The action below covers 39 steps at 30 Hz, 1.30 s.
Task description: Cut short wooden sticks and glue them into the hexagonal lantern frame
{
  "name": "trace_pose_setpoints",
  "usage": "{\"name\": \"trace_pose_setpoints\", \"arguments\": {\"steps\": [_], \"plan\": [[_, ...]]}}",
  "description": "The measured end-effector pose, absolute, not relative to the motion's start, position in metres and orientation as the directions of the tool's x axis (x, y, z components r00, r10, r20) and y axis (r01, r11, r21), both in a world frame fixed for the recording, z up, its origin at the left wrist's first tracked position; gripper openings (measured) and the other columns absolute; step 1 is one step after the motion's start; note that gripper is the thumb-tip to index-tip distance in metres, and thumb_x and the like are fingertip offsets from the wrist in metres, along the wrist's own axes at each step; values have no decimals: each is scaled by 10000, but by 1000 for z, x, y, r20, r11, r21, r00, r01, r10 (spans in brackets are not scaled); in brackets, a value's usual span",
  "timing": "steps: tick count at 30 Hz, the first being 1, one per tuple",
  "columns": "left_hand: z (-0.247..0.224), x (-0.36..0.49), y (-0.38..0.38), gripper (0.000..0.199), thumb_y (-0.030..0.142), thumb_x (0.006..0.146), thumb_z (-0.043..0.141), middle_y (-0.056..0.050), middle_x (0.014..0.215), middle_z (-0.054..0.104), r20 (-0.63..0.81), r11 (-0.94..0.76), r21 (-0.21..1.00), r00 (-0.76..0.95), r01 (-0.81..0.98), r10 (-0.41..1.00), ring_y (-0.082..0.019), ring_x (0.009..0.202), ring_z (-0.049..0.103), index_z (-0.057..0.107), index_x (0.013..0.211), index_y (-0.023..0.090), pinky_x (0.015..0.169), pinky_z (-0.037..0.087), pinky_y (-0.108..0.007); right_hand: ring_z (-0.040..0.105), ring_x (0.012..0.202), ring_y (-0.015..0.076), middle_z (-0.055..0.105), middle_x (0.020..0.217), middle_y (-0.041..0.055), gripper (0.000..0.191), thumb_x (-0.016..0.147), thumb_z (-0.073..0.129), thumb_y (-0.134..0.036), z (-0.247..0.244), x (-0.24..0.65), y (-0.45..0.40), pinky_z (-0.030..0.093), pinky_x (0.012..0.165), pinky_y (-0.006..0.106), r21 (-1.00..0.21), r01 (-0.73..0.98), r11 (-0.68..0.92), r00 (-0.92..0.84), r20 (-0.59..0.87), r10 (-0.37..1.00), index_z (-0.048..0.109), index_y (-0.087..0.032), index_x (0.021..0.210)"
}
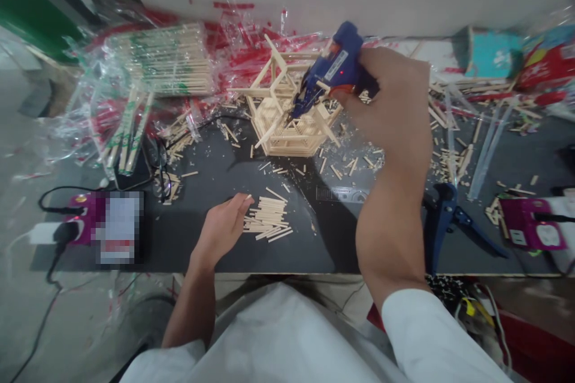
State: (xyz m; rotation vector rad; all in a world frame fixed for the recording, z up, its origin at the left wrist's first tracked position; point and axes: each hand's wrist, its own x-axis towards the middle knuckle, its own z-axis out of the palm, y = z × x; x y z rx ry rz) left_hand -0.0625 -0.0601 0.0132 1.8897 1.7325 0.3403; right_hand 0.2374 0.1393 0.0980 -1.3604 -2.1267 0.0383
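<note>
My right hand (pixel 381 90) is wrapped round a blue hot glue gun (pixel 339 63). The gun's nozzle points down and left into a wooden-stick model (pixel 291 142), a layered many-sided frame with sticks jutting out at the top. Beside a pile of short wooden sticks (pixel 272 215) on the dark table, my left hand (pixel 224 224) has its fingers pinched together. A pale stick end shows at those fingertips; the rest of it is hidden by the hand.
Wrapped chopstick bundles (pixel 166 60) lie at the back left. A clear ruler (pixel 341 194) rests mid-table, and a blue cutter (pixel 442 221) lies at the right. Purple power sockets (pixel 532 224) and a phone (pixel 120 227) sit near the front edge. Stick scraps are scattered around.
</note>
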Motion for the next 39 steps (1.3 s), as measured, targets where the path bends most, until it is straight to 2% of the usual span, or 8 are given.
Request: {"name": "trace_pose_setpoints", "arguments": {"steps": [4, 8, 12, 19, 27, 30, 33, 39], "plan": [[18, -61, -60, 422, 430, 1150, 302, -83, 1041, 840, -184, -3, 567, 130, 824, 974, -246, 922, 802, 674, 1091, 240, 781, 527, -295, 697, 932, 316, 766, 1073, 116, 360, 769, 856, -297, 98, 238, 142, 547, 868, 451, -377, 819, 433, -173, 558, 812, 630, -259, 1048], [21, -59, -60, 428, 432, 1148, 288, -74, 976, 821, -191, 47, 568, 76, 822, 979, -238, 884, 794, 668, 1122, 236, 795, 527, -305, 695, 951, 326, 762, 1078, 123, 271, 847, 798, -328, 98, 240, 141, 547, 871, 457, -355, 826, 438, -152, 607, 780, 625, -274, 1049], [24, -56, -59, 396, 399, 1137, 288, -65, 915, 784, -178, 68, 591, 48, 804, 983, -228, 776, 759, 638, 1169, 216, 769, 512, -319, 679, 966, 319, 750, 1056, 128, 204, 885, 737, -275, 98, 241, 140, 523, 833, 420, -300, 850, 432, -177, 611, 772, 636, -280, 1062], [20, -57, -59, 362, 386, 1122, 307, -11, 725, 654, -155, 86, 579, 6, 811, 988, -232, 631, 678, 606, 1205, 199, 676, 461, -316, 689, 992, 344, 758, 1098, 127, 332, 826, 713, -172, 99, 241, 143, 494, 839, 435, -265, 866, 423, -219, 560, 799, 655, -277, 1135], [21, -58, -57, 394, 391, 1097, 324, -15, 713, 646, -193, 97, 567, 17, 818, 981, -239, 663, 692, 644, 1209, 189, 708, 498, -315, 697, 1033, 341, 758, 1101, 116, 312, 894, 738, -179, 101, 239, 143, 507, 854, 438, -226, 885, 408, -236, 537, 810, 686, -270, 1188], [21, -59, -57, 419, 390, 1099, 324, -10, 717, 650, -184, 76, 574, 38, 815, 982, -223, 674, 695, 674, 1210, 186, 737, 514, -305, 703, 975, 299, 739, 1046, 72, 242, 977, 752, -315, 98, 244, 148, 535, 814, 407, -197, 862, 466, -276, 588, 760, 694, -249, 1202], [20, -59, -57, 428, 384, 1103, 335, 1, 697, 642, -167, 75, 588, 31, 805, 985, -201, 655, 692, 693, 1203, 174, 719, 520, -280, 695, 943, 249, 690, 1012, 24, 325, 1048, 711, -516, 96, 248, 152, 564, 819, 390, -198, 822, 534, -313, 626, 714, 684, -245, 1225], [19, -58, -58, 387, 313, 1082, 378, 14, 664, 639, -89, 24, 625, 40, 780, 995, -157, 600, 666, 729, 1142, 161, 700, 529, -234, 688, 944, 250, 640, 973, 27, 371, 1052, 694, -591, 98, 247, 151, 581, 875, 442, -251, 815, 522, -294, 599, 745, 702, -243, 1179]]}}
